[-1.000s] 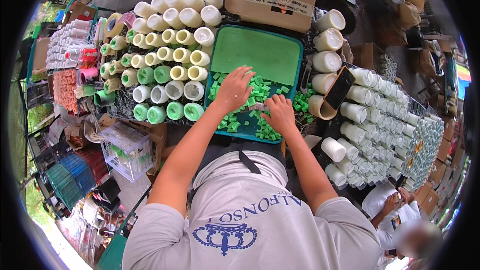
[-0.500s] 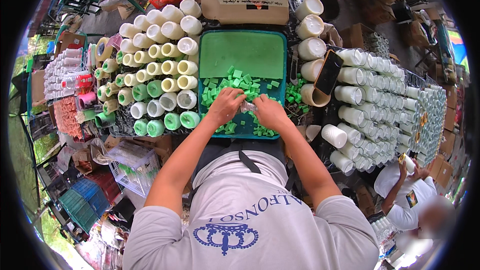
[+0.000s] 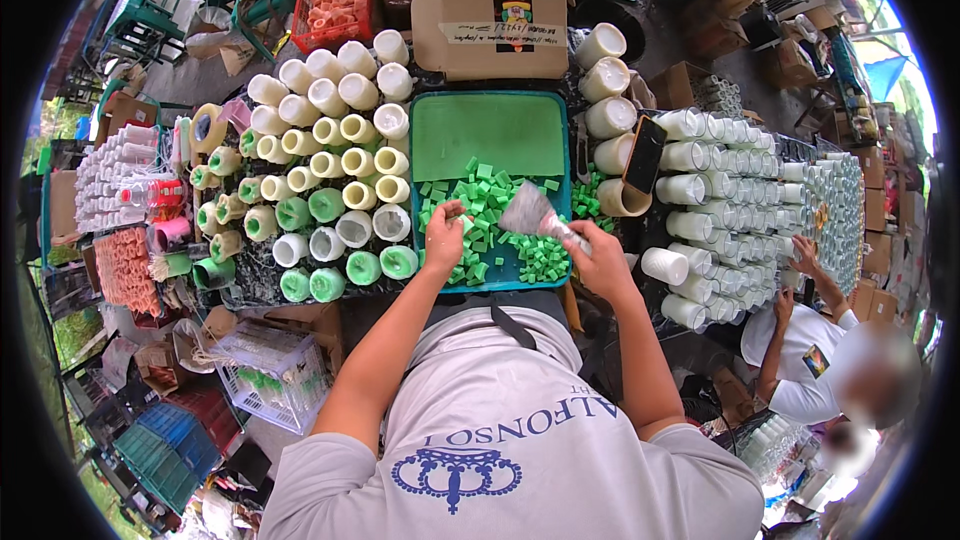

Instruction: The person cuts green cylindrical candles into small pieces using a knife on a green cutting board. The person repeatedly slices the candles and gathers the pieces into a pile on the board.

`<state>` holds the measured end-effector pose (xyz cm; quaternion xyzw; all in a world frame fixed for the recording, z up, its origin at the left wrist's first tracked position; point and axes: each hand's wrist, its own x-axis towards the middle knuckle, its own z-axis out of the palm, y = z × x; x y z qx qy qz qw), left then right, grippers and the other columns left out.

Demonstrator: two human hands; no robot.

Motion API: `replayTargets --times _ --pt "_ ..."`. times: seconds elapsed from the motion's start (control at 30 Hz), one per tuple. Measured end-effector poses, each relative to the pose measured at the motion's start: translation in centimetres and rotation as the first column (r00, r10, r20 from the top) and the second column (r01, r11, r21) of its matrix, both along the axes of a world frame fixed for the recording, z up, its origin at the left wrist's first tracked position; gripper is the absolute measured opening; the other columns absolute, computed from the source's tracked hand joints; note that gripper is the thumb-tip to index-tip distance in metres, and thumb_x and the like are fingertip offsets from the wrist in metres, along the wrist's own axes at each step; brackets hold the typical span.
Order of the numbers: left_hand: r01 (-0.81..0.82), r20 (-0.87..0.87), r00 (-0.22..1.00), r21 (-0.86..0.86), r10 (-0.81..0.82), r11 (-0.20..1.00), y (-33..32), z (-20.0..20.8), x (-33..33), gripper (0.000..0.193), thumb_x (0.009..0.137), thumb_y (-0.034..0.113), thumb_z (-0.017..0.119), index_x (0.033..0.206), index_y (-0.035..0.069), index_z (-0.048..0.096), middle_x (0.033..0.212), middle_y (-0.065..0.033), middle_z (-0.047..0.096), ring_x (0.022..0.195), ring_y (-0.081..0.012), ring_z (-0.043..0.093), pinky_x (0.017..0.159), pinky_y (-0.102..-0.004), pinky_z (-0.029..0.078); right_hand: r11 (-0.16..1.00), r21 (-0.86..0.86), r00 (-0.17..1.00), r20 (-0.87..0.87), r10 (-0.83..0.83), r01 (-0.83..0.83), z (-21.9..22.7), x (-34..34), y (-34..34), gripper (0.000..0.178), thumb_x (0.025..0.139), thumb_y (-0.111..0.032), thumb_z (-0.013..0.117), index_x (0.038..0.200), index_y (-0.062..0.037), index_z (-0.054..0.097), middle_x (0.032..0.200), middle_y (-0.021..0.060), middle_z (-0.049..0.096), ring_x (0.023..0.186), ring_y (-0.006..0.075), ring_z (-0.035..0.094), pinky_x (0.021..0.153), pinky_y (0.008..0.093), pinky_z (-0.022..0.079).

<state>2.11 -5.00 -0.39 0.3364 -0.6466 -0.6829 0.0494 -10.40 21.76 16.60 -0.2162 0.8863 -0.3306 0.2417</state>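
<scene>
Teal tray [image 3: 497,274] beneath; right fingers [image 3: 586,230] around scraper [image 3: 528,211], left fingers [image 3: 450,209] half-curled, hold unclear.

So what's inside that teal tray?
A green sheet at the far end, loose green pieces nearer. The scraper hides part; anything under the sheet is covered.

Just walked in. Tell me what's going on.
A person's right hand grips a scraper over loose green blocks in a teal tray. The left hand is at the tray's left side, fingers bent; whether it holds anything is unclear. A smooth green slab covers the tray's far end. Another person is off to the right.
</scene>
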Motion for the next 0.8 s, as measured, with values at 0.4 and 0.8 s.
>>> replayTargets --times 0.4,0.8 --pt "-0.171 0.115 0.985 0.551 0.129 0.817 -2.1 3.2 0.3 0.035 0.102 -0.007 0.066 0.134 0.004 0.056 0.129 -0.0106 0.07 0.125 -0.0226 0.071 0.097 -0.0333 0.058 0.985 -0.144 0.805 -0.57 -0.165 0.1 -9.8 -5.7 -6.6 0.046 0.101 -0.021 0.07 0.141 0.0003 0.059 0.136 0.0261 0.061 0.132 0.0449 0.056 0.113 0.0508 0.045" --pt "0.306 0.11 0.952 -0.263 -0.287 0.915 -0.7 7.2 0.4 0.019 0.103 0.004 0.062 0.118 0.0 0.072 0.119 -0.0122 0.074 0.107 -0.0214 0.071 0.097 -0.0369 0.055 0.829 -0.344 0.83 0.507 -0.232 0.441 -14.5 7.6 -12.3 0.034 0.099 -0.02 0.075 0.127 -0.0014 0.069 0.097 0.0142 0.077 0.084 0.0255 0.075 0.076 0.0395 0.059"
